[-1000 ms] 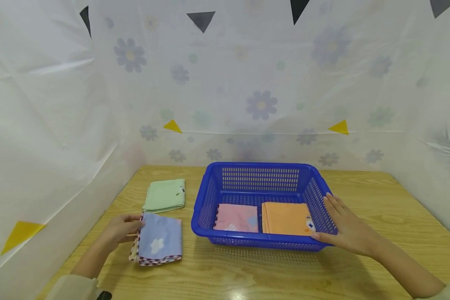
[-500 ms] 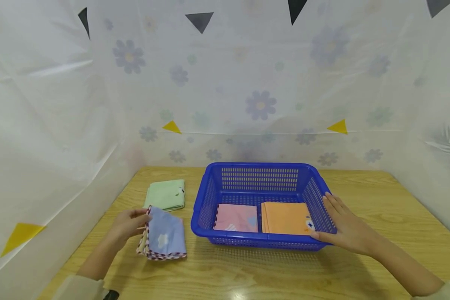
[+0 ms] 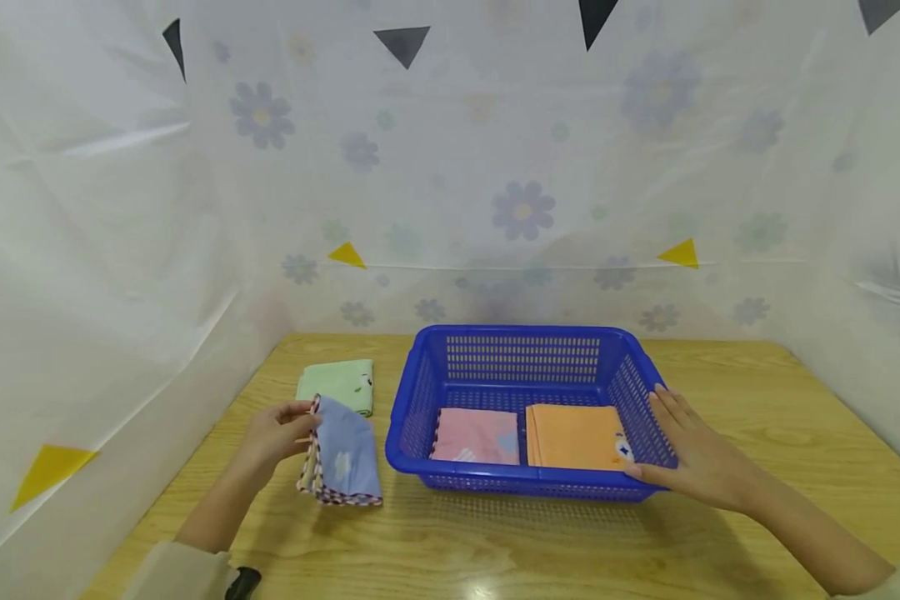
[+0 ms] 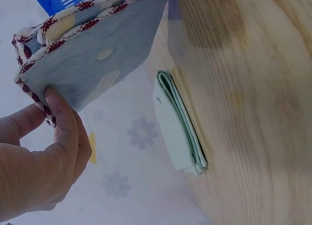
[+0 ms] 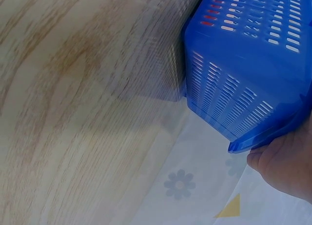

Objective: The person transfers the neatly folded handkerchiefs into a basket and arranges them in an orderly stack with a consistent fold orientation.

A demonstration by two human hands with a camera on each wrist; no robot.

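Note:
My left hand pinches the edge of a folded blue towel between thumb and fingers. The towel has a white flower and a red-and-white checked border, and hangs tilted above the table, left of the blue plastic basket. In the left wrist view, the blue towel shows its folded layers. My right hand rests with extended fingers on the basket's right rim, its thumb at the front corner. Side by side inside the basket lie a folded pink towel and a folded orange towel.
A folded green towel lies on the wooden table behind the blue one, partly covered by it in the head view. White sheeting with flower prints encloses the table at the back and sides.
My left hand has lifted the blue towel and carried it to the right and slightly away from me, toward the basket. The right hand and basket stay in place.

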